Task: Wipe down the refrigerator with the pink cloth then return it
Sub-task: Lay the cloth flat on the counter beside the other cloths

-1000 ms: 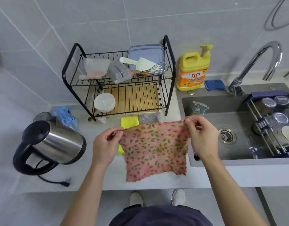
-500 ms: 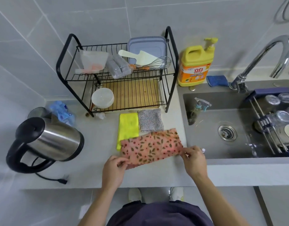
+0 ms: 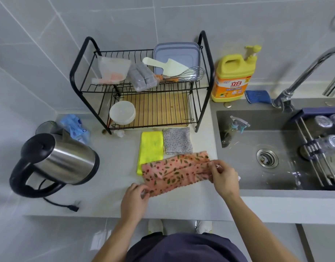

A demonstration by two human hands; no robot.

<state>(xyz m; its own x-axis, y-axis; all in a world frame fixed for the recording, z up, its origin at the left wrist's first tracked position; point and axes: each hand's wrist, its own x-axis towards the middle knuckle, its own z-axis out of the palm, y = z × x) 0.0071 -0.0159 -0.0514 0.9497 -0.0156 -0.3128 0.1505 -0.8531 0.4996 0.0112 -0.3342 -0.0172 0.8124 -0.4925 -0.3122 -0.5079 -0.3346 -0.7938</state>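
Pink cloth (image 3: 174, 173), folded into a band, lies on the table (image 3: 113, 167) at lower centre, overlapping the near end of a yellow cloth (image 3: 151, 148). The left hand (image 3: 134, 199) pinches its near-left corner and the right hand (image 3: 224, 178) pinches its right end. No refrigerator is in view. The return appears almost complete, with only letting go left.

A home kitchen — steel sink (image 3: 238, 118), dish rack (image 3: 204, 103), kettle (image 3: 64, 161), detergent bottle (image 3: 232, 78) on the counter (image 3: 113, 167).

Left hand (image 3: 134, 201) and right hand (image 3: 224, 178) extend forward, apart, fingers (image 3: 217, 167) pinched.
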